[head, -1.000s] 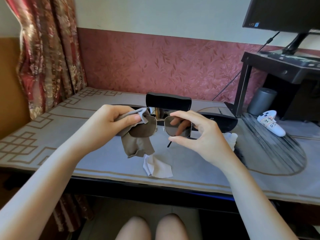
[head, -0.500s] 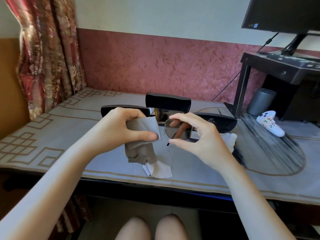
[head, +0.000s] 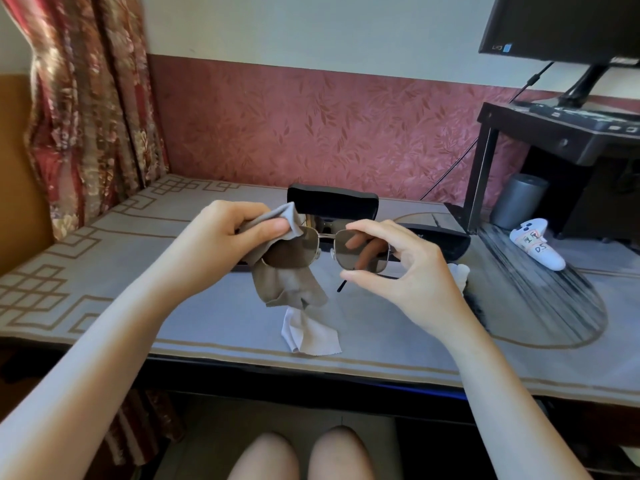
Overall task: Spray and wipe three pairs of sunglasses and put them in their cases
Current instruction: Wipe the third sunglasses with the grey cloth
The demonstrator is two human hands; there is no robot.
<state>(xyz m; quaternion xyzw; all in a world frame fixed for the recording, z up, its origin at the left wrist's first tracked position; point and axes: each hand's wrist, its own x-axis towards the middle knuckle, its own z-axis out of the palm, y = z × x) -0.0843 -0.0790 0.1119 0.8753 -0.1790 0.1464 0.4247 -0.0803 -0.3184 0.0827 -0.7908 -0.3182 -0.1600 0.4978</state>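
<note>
Wiping under way: a pair of metal-framed sunglasses (head: 294, 254) is held up above the table (head: 104, 289), in front of an open black case (head: 332, 200) that stands with its lid raised. The left hand (head: 228, 233) pinches a grey-brown cloth (head: 287, 289) between thumb and fingers against the top outer corner of one lens, and the rest of the cloth hangs below. The right hand (head: 405, 268) pinches the rim of the other lens, thumb below and fingers behind the glass. One dark temple tip pokes down between the hands.

The step in hand appears to be the wipe. Next would probably come the other lens, which calls for swapping the grip, then folding the temples and laying the pair in a case.

The count: one pair of sunglasses plainly in view, with a glint inside the open case that is too unclear to name. Two cases are sure, the open one and a dark closed case (head: 440, 240) lying behind the right hand. A dark strip under the left hand may be a third. There are three cloths: the held one, a white cloth (head: 308, 334) near the table's front edge, and another white cloth (head: 459, 275) behind the right wrist. A white labelled object (head: 535, 249) lies well to the right. Whether it is the spray cannot be told.
</note>
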